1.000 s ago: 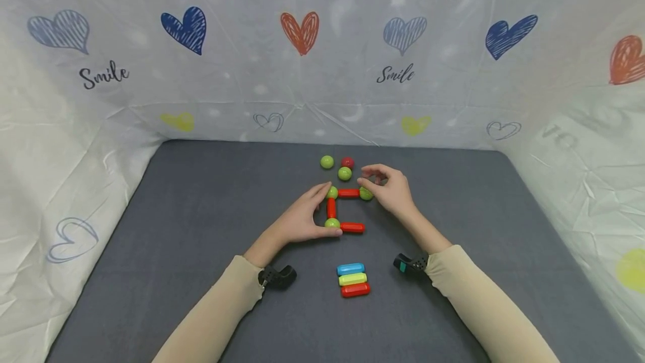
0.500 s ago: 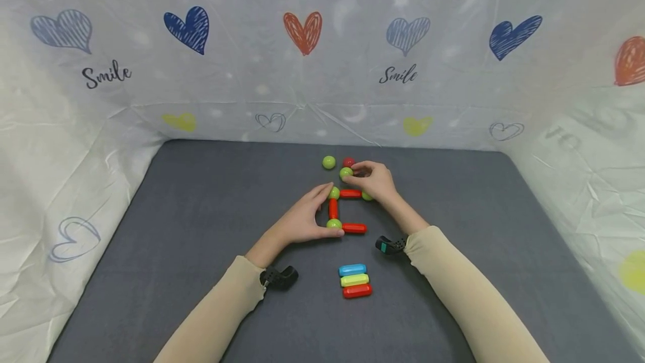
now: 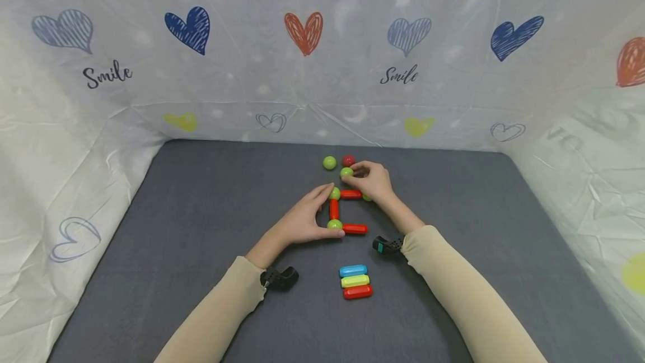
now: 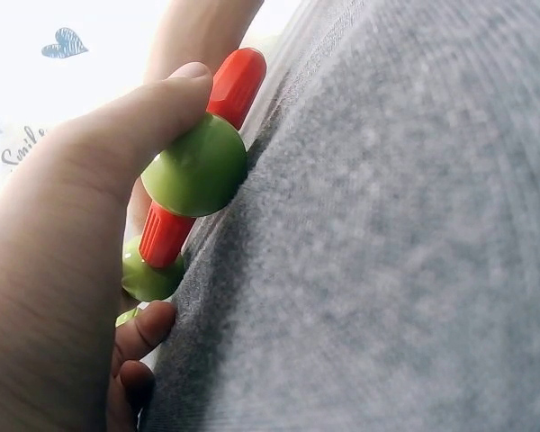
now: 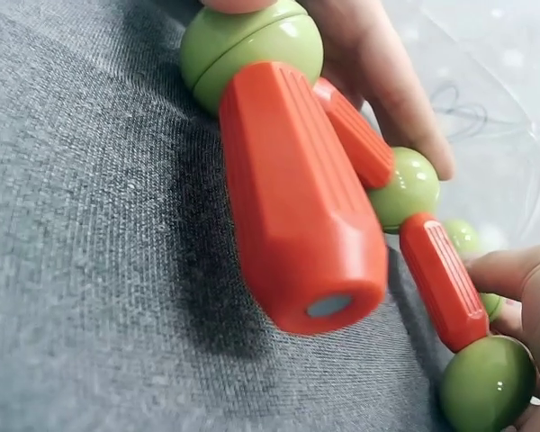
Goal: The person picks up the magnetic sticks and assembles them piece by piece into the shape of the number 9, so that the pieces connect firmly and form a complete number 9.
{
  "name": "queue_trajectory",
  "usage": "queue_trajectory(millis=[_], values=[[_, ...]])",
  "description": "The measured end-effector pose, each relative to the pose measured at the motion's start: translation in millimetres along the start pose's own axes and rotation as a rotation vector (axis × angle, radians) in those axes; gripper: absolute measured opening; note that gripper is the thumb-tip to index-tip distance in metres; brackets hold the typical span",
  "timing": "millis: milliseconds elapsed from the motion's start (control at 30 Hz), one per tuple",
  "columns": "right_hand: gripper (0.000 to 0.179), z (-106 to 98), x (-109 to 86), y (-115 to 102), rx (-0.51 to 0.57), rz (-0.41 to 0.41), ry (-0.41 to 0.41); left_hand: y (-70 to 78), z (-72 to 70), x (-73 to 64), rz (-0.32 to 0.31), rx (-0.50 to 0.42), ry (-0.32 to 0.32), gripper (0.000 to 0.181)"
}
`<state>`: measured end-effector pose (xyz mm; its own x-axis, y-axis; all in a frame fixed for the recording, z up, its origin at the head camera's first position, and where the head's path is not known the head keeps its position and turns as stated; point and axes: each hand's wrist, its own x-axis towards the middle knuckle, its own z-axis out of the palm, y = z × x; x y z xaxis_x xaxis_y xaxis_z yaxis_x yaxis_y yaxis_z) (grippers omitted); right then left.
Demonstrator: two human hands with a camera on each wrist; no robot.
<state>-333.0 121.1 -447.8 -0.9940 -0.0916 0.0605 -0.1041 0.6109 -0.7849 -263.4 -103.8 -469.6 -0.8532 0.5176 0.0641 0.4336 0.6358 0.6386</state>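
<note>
My left hand (image 3: pixel 302 220) holds a C-shaped frame of red magnetic rods (image 3: pixel 334 209) and green balls, its thumb at the near left ball (image 3: pixel 335 224) and fingertips at the far left ball (image 3: pixel 335 193). From the near ball a red rod (image 5: pixel 297 198) points right, its free end showing a grey disc in the right wrist view. A third ball (image 5: pixel 490 382) caps the far rod (image 3: pixel 351 194); in the head view my right hand (image 3: pixel 373 180) partly hides it. Between thumb and fingertips, that hand pinches a loose green ball (image 3: pixel 346 172) just beyond the frame.
A red ball (image 3: pixel 348 160) and another green ball (image 3: pixel 330 162) lie at the back of the grey tabletop (image 3: pixel 227 195). Nearer me, blue (image 3: pixel 353 270), yellow (image 3: pixel 355 281) and red (image 3: pixel 358 292) rods lie side by side. A white cloth (image 3: pixel 353 94) with hearts borders the table.
My right hand has moved left and away from me, from the frame's far right ball to the loose green ball, which it now pinches. The left hand keeps its place on the frame.
</note>
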Motion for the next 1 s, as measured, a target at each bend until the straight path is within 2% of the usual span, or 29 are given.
queue_trajectory(millis=[200, 367, 533, 667, 800, 1000], values=[[0.042, -12, -12.4, 4, 0.058, -0.048, 0.023, 0.5, 0.0, -0.3, 0.005, -0.004, 0.005, 0.119], [0.037, -31, -37.4, 8, 0.093, -0.148, 0.004, 0.2, 0.2, -0.6, 0.002, -0.017, 0.007, 0.12], [0.032, -48, -68.5, 26, 0.128, -0.255, -0.078, 0.5, -0.5, -0.2, 0.005, -0.017, 0.004, 0.12], [0.028, -53, -87.0, 45, 0.15, -0.293, -0.148, 0.2, -1.3, -0.6, -0.001, -0.014, 0.003, 0.12], [0.027, -53, -96.8, 60, 0.16, -0.31, -0.193, -1.5, -0.6, -0.1, -0.003, -0.004, 0.0, 0.12], [0.028, -54, -102.4, 69, 0.116, -0.364, -0.259, -1.5, 2.0, 1.1, -0.004, 0.005, 0.005, 0.12]])
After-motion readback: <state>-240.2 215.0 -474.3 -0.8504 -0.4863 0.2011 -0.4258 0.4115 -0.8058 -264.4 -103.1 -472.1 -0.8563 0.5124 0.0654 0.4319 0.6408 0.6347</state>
